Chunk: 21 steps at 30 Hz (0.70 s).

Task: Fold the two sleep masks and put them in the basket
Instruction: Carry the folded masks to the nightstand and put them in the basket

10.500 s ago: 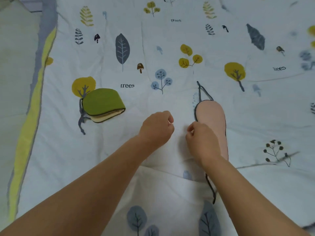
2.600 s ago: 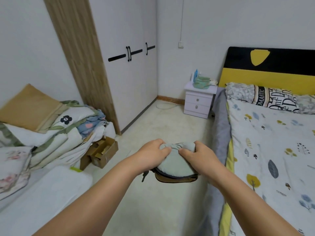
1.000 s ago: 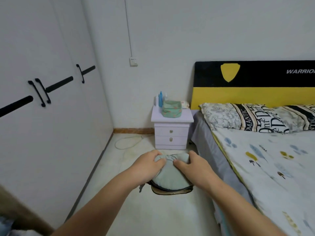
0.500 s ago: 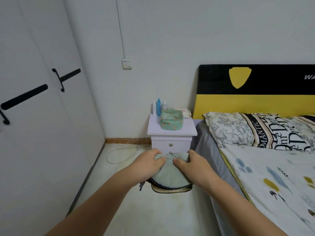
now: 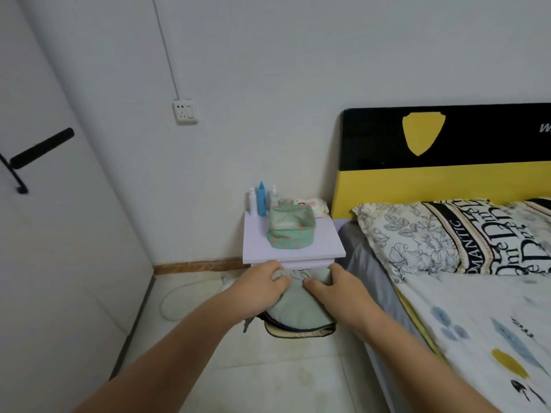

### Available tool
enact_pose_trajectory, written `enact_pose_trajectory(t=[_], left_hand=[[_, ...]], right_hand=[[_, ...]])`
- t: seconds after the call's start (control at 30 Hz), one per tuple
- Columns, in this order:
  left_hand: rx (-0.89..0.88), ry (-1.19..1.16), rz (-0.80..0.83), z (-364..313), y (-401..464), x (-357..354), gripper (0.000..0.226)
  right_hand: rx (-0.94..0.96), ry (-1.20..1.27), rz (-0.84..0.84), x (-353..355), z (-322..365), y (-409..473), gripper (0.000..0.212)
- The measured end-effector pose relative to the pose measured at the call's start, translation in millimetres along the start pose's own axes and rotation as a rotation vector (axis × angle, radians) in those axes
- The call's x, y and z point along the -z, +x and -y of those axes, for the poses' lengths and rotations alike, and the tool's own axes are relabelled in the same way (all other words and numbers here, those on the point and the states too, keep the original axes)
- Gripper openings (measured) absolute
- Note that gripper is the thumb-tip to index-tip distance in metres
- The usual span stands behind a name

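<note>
Two folded sleep masks [image 5: 295, 308] are stacked in my hands, a pale green one on top and a dark-edged beige one under it. My left hand [image 5: 262, 286] grips the stack's left side and my right hand [image 5: 337, 289] grips its right side, just in front of the nightstand's edge. A dark strap end hangs below on the left. The green fabric basket [image 5: 290, 238] with small orange marks stands open on the nightstand, straight beyond my hands.
The lilac nightstand [image 5: 256, 242] carries bottles [image 5: 261, 199] and a wipes pack [image 5: 310, 204] behind the basket. The bed [image 5: 477, 317] with patterned pillows lies right. White wardrobe doors [image 5: 59, 234] stand left. A white cable [image 5: 170, 302] loops on the floor.
I have walked closer to the nightstand with both masks held in both hands. The basket now looms larger, right beyond my fingers.
</note>
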<state>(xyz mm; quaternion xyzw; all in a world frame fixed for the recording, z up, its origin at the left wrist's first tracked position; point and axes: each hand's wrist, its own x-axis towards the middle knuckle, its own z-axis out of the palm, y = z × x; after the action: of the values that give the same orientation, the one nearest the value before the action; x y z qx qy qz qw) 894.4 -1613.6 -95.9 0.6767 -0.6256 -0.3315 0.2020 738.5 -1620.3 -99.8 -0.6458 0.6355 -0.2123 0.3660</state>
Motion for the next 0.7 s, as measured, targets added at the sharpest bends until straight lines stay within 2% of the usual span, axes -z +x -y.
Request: enact_pose_trajectory(t=[0.47,0.7], left_hand=[[0.043,-0.019,0.061,-15,227,14,0.03],[0.083,-0.067,0.086,1,319,18,0.034]], right_hand=[[0.01,-0.009,0.031,28,-9,237,0.026],[-0.002,-0.029,0.084,22,-13,331,0.024]])
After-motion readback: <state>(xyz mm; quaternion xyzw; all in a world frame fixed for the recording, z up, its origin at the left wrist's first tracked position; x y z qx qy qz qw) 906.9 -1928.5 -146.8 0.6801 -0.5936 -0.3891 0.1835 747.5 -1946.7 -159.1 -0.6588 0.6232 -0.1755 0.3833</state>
